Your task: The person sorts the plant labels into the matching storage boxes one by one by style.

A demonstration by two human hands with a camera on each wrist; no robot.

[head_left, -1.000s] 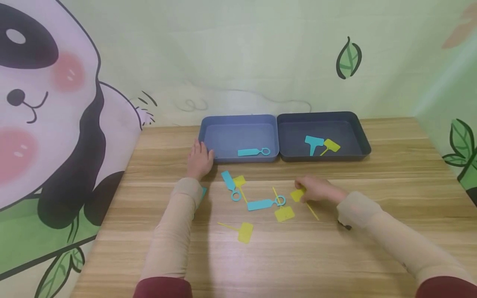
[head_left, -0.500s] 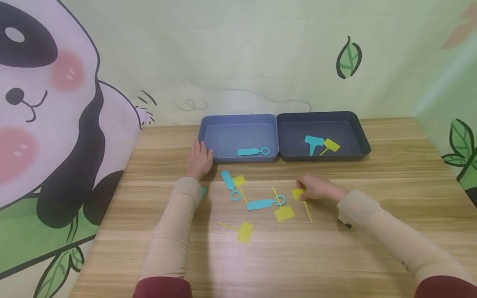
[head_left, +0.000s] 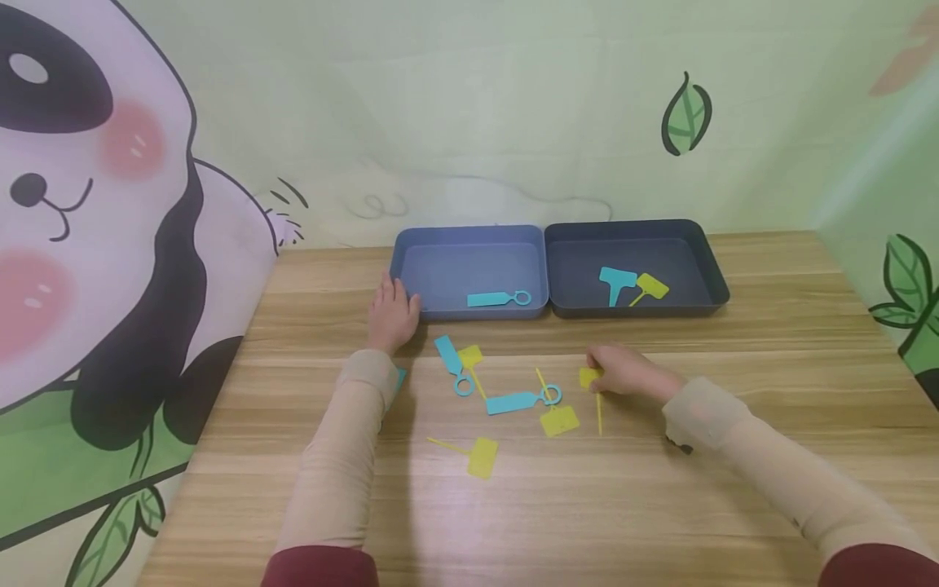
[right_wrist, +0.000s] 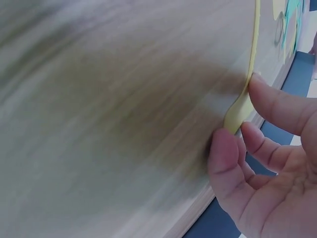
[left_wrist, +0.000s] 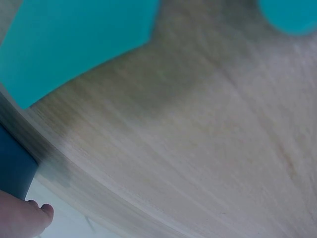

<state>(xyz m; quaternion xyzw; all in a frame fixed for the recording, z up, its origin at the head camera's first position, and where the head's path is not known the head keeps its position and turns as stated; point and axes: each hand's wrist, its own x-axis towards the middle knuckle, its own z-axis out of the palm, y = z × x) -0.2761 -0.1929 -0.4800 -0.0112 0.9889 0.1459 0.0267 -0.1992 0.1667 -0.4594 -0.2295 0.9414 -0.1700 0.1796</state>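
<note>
My right hand [head_left: 623,371] pinches a yellow plant label [right_wrist: 239,110] by its flat head, low over the table at right of centre. The thin stem points toward me in the head view. At the front left corner of the light blue tray [head_left: 469,314] rests my left hand [head_left: 394,315], fingers relaxed over the rim. A turquoise label [left_wrist: 79,44] lies under the left forearm, mostly hidden in the head view. Between the hands lie two turquoise ring labels, one [head_left: 512,403] overlapping yellow label stems, and several yellow labels, one [head_left: 482,458] nearest me.
A turquoise ring label [head_left: 487,299] lies in the light blue tray. Beside it, the dark tray [head_left: 638,311] holds a turquoise T-shaped label [head_left: 619,281] and a yellow label [head_left: 652,285]. Behind the wooden table [head_left: 587,514] hangs a panda-printed cloth [head_left: 469,122].
The yellow label at my right hand has turned, its stem swinging from slanting right to pointing nearly straight toward me. The right hand has shifted slightly right; the left hand stays put.
</note>
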